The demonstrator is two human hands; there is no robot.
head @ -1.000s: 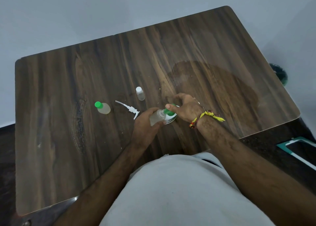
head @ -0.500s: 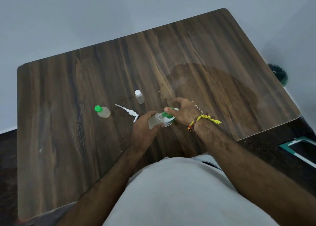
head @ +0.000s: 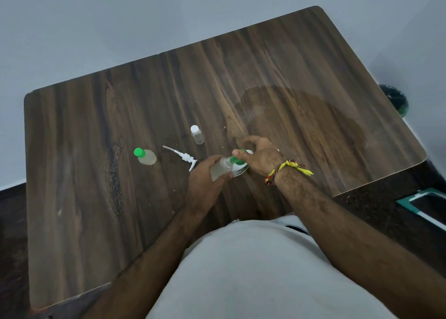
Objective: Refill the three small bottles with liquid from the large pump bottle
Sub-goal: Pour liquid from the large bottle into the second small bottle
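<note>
My left hand (head: 205, 181) grips a small clear bottle (head: 220, 167), tilted with its neck toward the right. My right hand (head: 259, 157) pinches that bottle's green cap (head: 235, 159) with thumb and fingers. Just behind the cap, a white and green bottle (head: 241, 170), the large one with its pump off, is mostly hidden by both hands. Its white pump head (head: 184, 158) with its tube lies on the wooden table (head: 301, 89) to the left. A small green-capped bottle (head: 145, 156) and a small white-capped bottle (head: 197, 135) stand apart on the table.
A broad damp-looking patch (head: 313, 120) darkens the table's right half. A dark green round object (head: 395, 100) sits on the floor past the right edge. A teal-framed object (head: 424, 207) lies on the floor at the lower right.
Both hands stay together on the small bottle and its cap. My right fingers have shifted slightly around the cap, and the view has drifted a little.
</note>
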